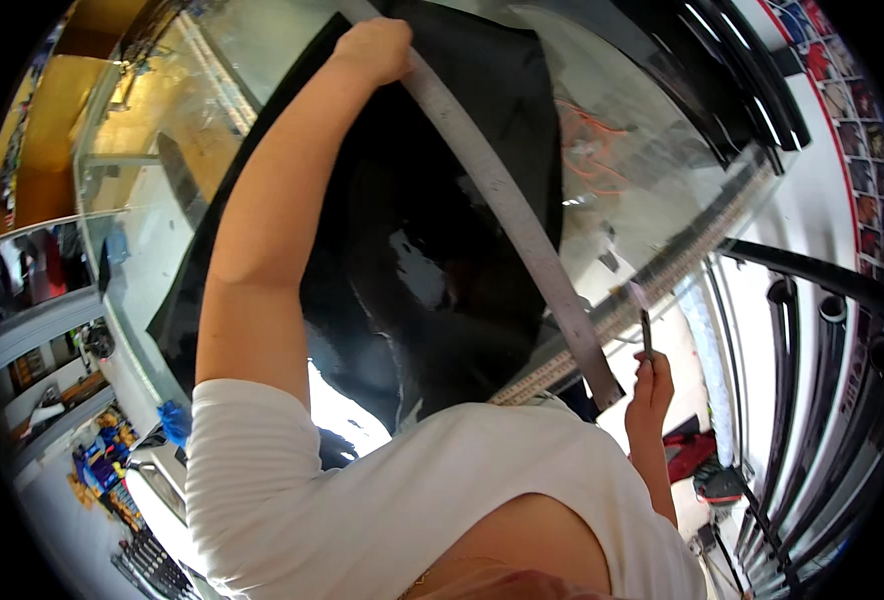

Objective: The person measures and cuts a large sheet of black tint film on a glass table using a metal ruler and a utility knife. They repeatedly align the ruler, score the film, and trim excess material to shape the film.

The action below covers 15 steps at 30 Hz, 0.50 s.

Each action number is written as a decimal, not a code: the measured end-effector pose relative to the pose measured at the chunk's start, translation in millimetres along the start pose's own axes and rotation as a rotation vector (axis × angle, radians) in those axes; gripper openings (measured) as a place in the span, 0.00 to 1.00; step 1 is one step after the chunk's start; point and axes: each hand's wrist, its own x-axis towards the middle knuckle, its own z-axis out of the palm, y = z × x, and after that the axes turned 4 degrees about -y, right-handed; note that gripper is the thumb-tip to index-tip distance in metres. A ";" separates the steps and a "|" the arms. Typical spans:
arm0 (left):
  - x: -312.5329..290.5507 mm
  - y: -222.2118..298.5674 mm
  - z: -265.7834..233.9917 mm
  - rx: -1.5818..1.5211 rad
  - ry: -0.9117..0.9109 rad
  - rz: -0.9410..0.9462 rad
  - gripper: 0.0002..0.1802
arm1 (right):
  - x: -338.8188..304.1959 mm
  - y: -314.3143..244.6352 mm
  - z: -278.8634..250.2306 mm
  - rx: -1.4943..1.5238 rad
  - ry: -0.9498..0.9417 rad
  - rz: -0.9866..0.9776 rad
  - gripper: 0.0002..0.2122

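Observation:
A large glossy black sheet of film (pixel 412 250) lies across a glass-topped table, its near part wrinkled with bright reflections. A long grey metal straightedge (pixel 502 205) runs diagonally over it from the far middle to the near right. My left hand (pixel 377 50), arm stretched far forward, is closed at the far part of the straightedge; its fingertips are partly hidden. Beyond the table's near right edge, my right hand (pixel 650 390) pinches a slim dark cutter knife (pixel 646 325) pointing upward, apart from the film and close to the straightedge's near end.
A measuring scale (pixel 652 265) lines the glass table's near right edge. Orange strands (pixel 592 145) lie right of the film. Black rolls (pixel 782 340) fill a rack on the right. A blue bag (pixel 174 422) and shelves (pixel 47 375) are on the left.

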 end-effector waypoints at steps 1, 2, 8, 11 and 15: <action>-5.5 2.5 3.4 -0.016 -0.002 -0.015 0.15 | 4.4 -1.8 -3.2 0.058 -0.096 0.084 0.10; -6.1 2.9 2.0 -0.073 -0.057 -0.032 0.23 | 11.1 -21.0 -0.4 0.255 -0.158 0.185 0.11; -23.7 20.3 -7.9 -0.080 -0.200 -0.035 0.41 | 39.9 -39.1 25.4 0.348 -0.164 -0.066 0.11; -27.3 16.2 -9.0 -0.055 -0.150 -0.018 0.40 | 56.4 -60.1 44.9 0.297 -0.139 -0.105 0.12; -44.7 14.7 -24.2 -0.072 -0.210 -0.050 0.45 | 73.7 -113.8 61.9 0.310 -0.188 -0.173 0.13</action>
